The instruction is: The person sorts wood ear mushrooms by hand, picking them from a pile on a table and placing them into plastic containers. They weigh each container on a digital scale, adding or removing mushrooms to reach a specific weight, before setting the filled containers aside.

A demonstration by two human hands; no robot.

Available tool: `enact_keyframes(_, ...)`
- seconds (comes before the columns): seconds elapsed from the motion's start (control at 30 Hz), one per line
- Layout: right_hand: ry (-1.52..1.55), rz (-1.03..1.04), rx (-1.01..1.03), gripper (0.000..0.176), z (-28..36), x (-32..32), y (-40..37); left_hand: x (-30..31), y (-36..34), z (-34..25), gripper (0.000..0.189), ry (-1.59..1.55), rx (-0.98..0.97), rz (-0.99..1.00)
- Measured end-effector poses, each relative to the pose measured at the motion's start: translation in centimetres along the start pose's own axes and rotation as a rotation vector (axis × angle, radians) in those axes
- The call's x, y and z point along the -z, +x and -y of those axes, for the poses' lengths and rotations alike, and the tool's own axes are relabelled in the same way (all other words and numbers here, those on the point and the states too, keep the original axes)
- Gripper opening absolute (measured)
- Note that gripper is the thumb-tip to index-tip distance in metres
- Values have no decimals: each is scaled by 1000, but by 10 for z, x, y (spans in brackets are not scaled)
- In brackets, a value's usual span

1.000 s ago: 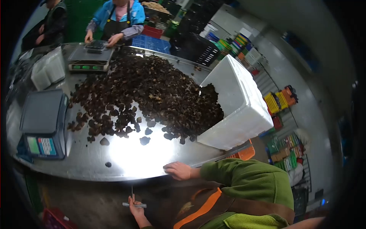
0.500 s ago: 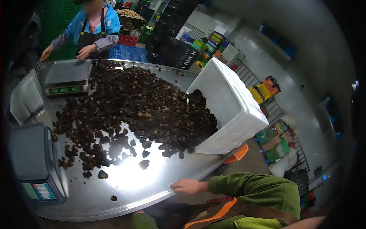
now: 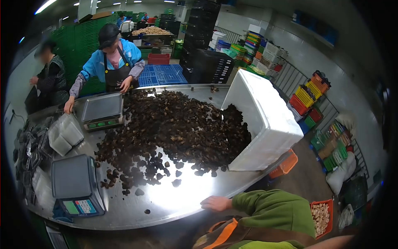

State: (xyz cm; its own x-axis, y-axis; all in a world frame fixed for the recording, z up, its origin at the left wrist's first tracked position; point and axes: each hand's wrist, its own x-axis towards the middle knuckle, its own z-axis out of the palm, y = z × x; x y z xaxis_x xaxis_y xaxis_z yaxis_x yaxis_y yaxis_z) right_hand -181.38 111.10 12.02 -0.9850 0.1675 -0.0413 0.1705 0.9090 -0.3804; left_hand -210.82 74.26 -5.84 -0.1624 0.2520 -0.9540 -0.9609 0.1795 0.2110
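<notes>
My right hand (image 3: pixel 216 203), in a green sleeve, rests on the near edge of the steel table (image 3: pixel 166 213). Its fingers lie fairly flat and hold nothing visible. My left hand is out of view. A wide heap of dark brown, mushroom-like pieces (image 3: pixel 178 128) covers the middle of the table, with a few loose ones nearer me. Some of the heap spills from a white foam box (image 3: pixel 265 145) lying on its side at the right. A scale (image 3: pixel 72 178) stands at the near left, and a second scale (image 3: pixel 103 110) sits at the far side.
Across the table a co-worker in a blue jacket (image 3: pixel 134 52) has one hand by clear plastic trays (image 3: pixel 66 133) and the other near the far scale. Another person (image 3: pixel 52 79) stands at the left. An orange crate (image 3: pixel 284 164) is below the table's right end.
My view has tilted and shifted, so more of the room shows. The left sleeve at the bottom has gone from view. The co-worker's hand is now by the clear trays.
</notes>
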Motion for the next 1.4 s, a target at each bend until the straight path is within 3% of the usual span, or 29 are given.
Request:
enact_keyframes(0.13,-9,35,-131,50,5,-4,2,-5,-17,-11,33,117,-97,3)
enact_keyframes(0.23,-5,34,-77,47,16,10,7,2,-21,-21,33,169,-128,28)
enact_keyframes(0.37,56,55,-257,48,44,18,13,31,-25,-44,33,202,-147,21)
enact_keyframes(0.5,-169,40,-427,64,84,13,14,101,-30,-78,33,223,-158,-53)
enact_keyframes(0.6,-652,97,-577,63,124,-3,29,163,-26,-101,32,199,-186,-153)
enact_keyframes(0.67,-563,229,-734,63,128,-8,45,210,-14,-112,32,165,-224,-253)
enact_keyframes(0.73,-720,214,-710,61,134,-33,62,259,5,-131,32,169,-295,-412)
enact_keyframes(0.77,-676,187,-922,58,133,-48,67,273,11,-149,32,194,-358,-539)
enact_keyframes(0.8,-638,157,-1138,54,127,-59,72,299,4,-156,32,186,-373,-409)
enact_keyframes(0.83,-692,123,-1260,55,128,-71,79,326,-11,-169,30,475,-492,-181)
enact_keyframes(0.87,-707,81,-1353,50,136,-76,90,327,1,-185,32,354,-330,-354)
enact_keyframes(0.9,-657,107,-1403,50,142,-74,101,344,3,-207,24,1000,-728,-382)
enact_keyframes(0.97,-496,246,-1369,50,154,-68,116,351,5,-234,19,-57,-583,-258)
enact_keyframes(1.03,-320,350,-1258,50,160,-67,134,332,-6,-246,24,-74,-480,-483)
enact_keyframes(1.2,29,544,-888,51,180,-57,194,253,-51,-284,17,-130,-514,-328)
enact_keyframes(1.3,140,674,-712,52,190,-32,241,188,-81,-341,16,-18,-635,-198)
enact_keyframes(1.33,158,719,-663,52,191,-22,256,175,-84,-365,15,178,-840,-181)
enact_keyframes(1.4,174,809,-573,52,192,0,284,150,-97,-424,24,447,-1071,-283)
